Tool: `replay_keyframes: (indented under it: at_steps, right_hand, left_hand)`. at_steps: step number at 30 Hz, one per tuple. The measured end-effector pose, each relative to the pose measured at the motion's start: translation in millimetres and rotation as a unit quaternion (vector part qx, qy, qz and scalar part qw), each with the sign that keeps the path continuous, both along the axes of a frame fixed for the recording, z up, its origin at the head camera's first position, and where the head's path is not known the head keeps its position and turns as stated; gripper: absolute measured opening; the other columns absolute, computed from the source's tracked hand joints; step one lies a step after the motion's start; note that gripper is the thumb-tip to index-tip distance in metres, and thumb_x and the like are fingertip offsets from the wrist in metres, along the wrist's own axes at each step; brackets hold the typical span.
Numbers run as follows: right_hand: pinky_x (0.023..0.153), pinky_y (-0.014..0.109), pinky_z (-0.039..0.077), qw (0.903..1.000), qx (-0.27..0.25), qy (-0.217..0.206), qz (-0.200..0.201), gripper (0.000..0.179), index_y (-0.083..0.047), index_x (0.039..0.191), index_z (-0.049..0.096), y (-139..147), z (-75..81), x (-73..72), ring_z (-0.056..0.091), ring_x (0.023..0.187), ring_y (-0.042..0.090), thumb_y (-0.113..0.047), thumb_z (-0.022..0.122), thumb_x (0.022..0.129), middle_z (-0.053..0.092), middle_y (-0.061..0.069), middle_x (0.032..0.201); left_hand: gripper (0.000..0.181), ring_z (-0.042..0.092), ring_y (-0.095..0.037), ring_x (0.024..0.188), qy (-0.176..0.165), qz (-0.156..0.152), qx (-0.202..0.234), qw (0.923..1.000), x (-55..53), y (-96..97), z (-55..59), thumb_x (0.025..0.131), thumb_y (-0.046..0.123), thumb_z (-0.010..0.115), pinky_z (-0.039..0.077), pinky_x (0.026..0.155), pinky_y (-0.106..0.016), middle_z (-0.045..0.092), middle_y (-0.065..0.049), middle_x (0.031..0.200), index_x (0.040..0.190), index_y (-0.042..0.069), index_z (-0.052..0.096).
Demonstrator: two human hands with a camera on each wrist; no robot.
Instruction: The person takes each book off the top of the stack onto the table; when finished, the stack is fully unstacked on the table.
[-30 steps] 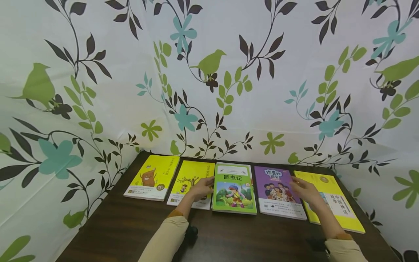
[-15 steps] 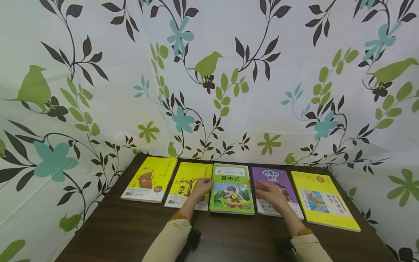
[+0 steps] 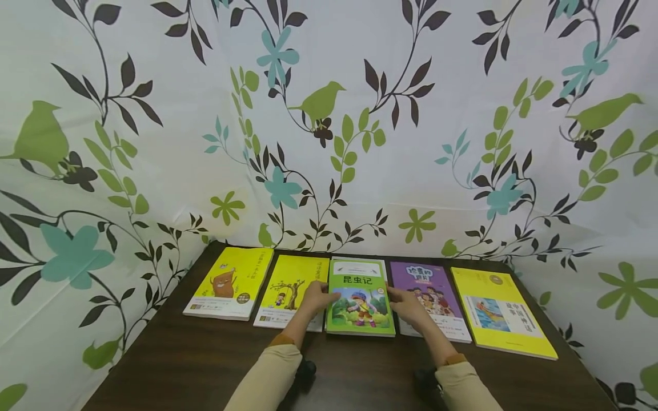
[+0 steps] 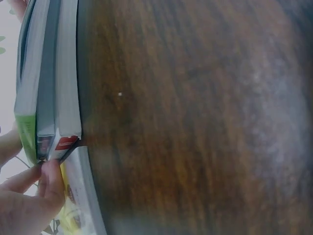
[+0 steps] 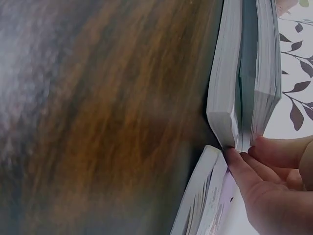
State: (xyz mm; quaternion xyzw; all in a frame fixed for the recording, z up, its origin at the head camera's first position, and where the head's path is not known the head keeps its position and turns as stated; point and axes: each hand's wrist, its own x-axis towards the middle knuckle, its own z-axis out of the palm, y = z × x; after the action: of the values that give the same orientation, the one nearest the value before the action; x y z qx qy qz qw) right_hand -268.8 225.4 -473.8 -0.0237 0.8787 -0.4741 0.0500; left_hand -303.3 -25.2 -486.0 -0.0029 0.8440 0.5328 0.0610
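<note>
A green-covered book point(image 3: 360, 308) with a cartoon child lies in the middle of the row. It tops a small stack, whose page edges show in both wrist views. At its left edge my left hand point(image 3: 315, 299) grips, thumb over the cover and fingers at the side, overlapping a yellow book with a tree drawing point(image 3: 293, 279). On the opposite edge my right hand point(image 3: 409, 309) holds on, in front of a purple book point(image 3: 426, 285). In the right wrist view, thumb and fingertips meet the stack's corner near a gap between upper and lower books.
Another yellow book point(image 3: 231, 282) lies at the far left, and one with a sea picture point(image 3: 504, 314) at the far right. The row sits on a dark wooden table point(image 3: 205, 354), along a leaf-patterned cloth wall point(image 3: 329, 171).
My right hand has moved left from between the purple and right-hand yellow books to the green book's edge. My left thumb has come over its cover. The view has shifted slightly.
</note>
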Motion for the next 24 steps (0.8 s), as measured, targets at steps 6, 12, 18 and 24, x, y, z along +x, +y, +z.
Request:
replay_keyframes:
  at_steps: [6, 12, 18, 24]
  right_hand:
    - [0.107, 0.059, 0.037, 0.9999, 0.001, -0.009, -0.008, 0.054, 0.005, 0.145, 0.04, -1.5, -0.8, -0.2, 0.041, 0.133, 0.048, 0.004, 0.051, 0.092, 0.046, 0.029, 0.143]
    - [0.108, 0.061, 0.034, 0.9991, 0.034, -0.009, -0.022, 0.053, 0.004, 0.143, 0.043, -5.0, -0.1, -0.7, 0.038, 0.135, 0.05, 0.001, 0.055, 0.092, 0.042, 0.029, 0.145]
    - [0.111, 0.062, 0.027, 0.9985, 0.047, -0.017, -0.024, 0.052, 0.003, 0.143, 0.043, -8.3, 0.3, -0.8, 0.032, 0.137, 0.051, -0.003, 0.056, 0.093, 0.036, 0.025, 0.15]
    - [0.109, 0.065, 0.028, 0.9981, 0.056, -0.021, -0.017, 0.055, 0.001, 0.144, 0.042, -8.5, -0.3, 0.2, 0.03, 0.138, 0.052, -0.001, 0.055, 0.091, 0.034, 0.023, 0.153]
  left_hand:
    - [0.043, 0.06, -0.024, 0.084, -0.005, 0.025, 0.007, 0.9997, 1.6, 1.5, 1.4, 0.085, 0.012, 0.074, 0.052, 0.071, -0.035, 0.064, -0.019, 0.098, 0.119, -0.012, 0.062]
    - [0.045, 0.058, -0.044, 0.11, -0.028, 0.038, 0.018, 0.9987, 2.0, 0.8, 4.4, 0.088, 0.01, 0.07, 0.052, 0.091, -0.05, 0.058, -0.03, 0.119, 0.122, -0.015, 0.055]
    - [0.052, 0.046, -0.049, 0.123, -0.061, 0.029, 0.039, 0.9969, -0.6, -2.7, 4.9, 0.089, 0.006, 0.064, 0.046, 0.1, -0.055, 0.049, -0.033, 0.131, 0.131, -0.017, 0.044]
    - [0.022, 0.029, -0.018, 0.054, -0.074, 0.023, 0.051, 0.9957, -2.0, -5.1, 14.8, 0.085, -0.001, 0.054, 0.028, 0.051, -0.03, 0.038, -0.009, 0.073, 0.072, 0.006, 0.038]
